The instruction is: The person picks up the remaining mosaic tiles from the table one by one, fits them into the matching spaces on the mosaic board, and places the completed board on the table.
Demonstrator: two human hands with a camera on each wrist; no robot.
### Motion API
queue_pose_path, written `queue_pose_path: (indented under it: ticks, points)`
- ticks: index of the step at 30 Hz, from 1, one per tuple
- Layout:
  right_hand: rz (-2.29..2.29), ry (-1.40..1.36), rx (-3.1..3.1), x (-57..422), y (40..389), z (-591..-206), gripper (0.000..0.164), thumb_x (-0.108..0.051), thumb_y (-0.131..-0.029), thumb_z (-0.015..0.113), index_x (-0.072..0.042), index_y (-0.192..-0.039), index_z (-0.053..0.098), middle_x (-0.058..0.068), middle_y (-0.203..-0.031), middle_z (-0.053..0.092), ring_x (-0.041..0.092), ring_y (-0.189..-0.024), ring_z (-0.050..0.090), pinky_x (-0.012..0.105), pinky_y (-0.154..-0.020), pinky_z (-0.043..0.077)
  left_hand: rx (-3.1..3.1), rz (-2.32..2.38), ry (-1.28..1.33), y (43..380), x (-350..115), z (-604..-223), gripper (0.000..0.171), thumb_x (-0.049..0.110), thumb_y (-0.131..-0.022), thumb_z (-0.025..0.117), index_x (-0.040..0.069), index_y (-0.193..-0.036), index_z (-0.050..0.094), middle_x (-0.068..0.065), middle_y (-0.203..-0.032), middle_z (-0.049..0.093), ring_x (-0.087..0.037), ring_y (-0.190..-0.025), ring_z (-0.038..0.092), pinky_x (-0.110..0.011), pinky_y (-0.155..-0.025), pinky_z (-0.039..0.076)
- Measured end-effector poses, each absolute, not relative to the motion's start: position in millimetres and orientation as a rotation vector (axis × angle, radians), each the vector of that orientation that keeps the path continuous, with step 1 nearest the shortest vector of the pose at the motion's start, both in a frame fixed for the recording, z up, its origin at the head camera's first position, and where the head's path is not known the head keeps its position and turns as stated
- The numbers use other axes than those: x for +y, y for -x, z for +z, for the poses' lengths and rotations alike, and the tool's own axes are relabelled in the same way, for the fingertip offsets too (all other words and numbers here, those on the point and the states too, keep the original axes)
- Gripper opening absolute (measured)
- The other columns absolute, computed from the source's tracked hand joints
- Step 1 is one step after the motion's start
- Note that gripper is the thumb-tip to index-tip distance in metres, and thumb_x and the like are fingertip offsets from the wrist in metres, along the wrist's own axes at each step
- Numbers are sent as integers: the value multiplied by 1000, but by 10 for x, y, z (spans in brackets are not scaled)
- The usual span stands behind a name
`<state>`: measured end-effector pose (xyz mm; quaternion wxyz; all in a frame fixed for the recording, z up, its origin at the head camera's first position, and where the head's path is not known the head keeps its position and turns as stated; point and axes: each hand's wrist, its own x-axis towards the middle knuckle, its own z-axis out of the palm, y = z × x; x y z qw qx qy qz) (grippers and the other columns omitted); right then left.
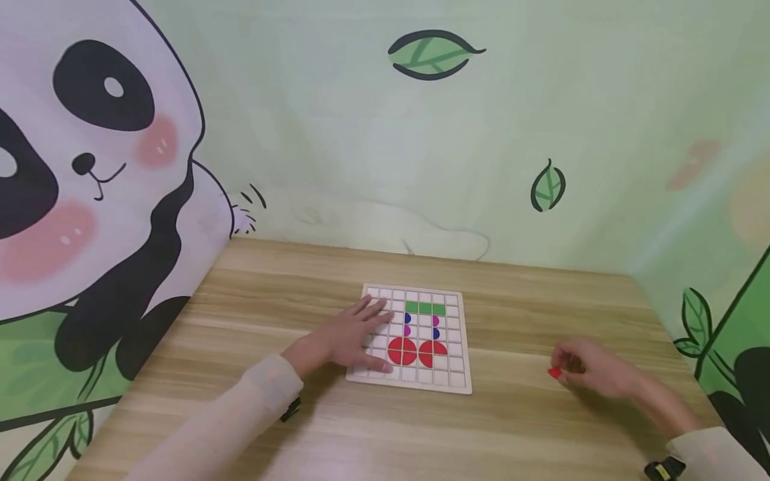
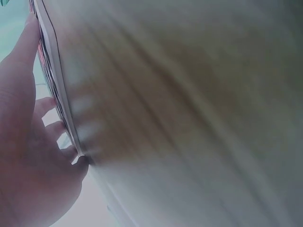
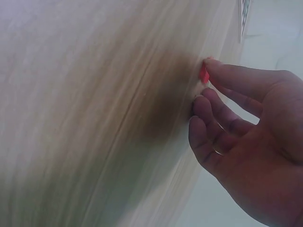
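Observation:
A white gridded puzzle board [image 1: 454, 371] lies on the wooden table. On it are a row of green squares [image 1: 425, 308], small blue and magenta half-circles, a full red circle [image 1: 402, 351] and a three-quarter red circle [image 1: 433, 350]. My left hand [image 1: 357, 334] rests with spread fingers on the board's left side; in the left wrist view its fingers [image 2: 46, 106] lie along the board's edge. Right of the board, my right hand [image 1: 592, 369] pinches a small red piece [image 3: 204, 74] between thumb and finger, low over the table. The fingers partly cover that piece.
The wooden table [image 1: 289, 280] runs back to a pale green backdrop [image 1: 337, 133] printed with a panda and leaves. The backdrop also rises along the left and right sides. Both wrists carry black straps below light sleeves.

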<state>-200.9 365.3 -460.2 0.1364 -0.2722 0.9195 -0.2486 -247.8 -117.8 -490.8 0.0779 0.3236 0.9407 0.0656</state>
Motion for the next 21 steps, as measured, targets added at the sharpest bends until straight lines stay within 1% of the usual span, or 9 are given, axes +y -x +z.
queue_pose_path:
  ticks: [12,16,21]
  points:
    - [-742,789,2675,3679,1958,-4619,12,-13,-83,71,-14,-85,59,-3,-79,58,3,-70,52,21,-59,45,2818,191,-977,2492,-1164,-4942,108,90,-67,41,30,-153,13,-2,-161,2,-35,-147,0,-56,-115,17]
    - [-755,730,2667,3656,1951,-4610,13,-11,-83,71,-14,-84,58,-3,-77,58,4,-69,52,21,-58,45,2815,181,-975,2493,-1158,-4926,108,90,-67,41,30,-153,13,-3,-161,2,-35,-147,0,-56,-115,17]
    - [-745,642,2656,3602,1969,-4598,8,-13,-86,67,-12,-86,60,-3,-74,58,5,-67,52,21,-58,45,2810,195,-956,2484,-1157,-4924,108,90,-66,42,30,-152,14,-2,-161,2,-35,-147,0,-57,-114,19]
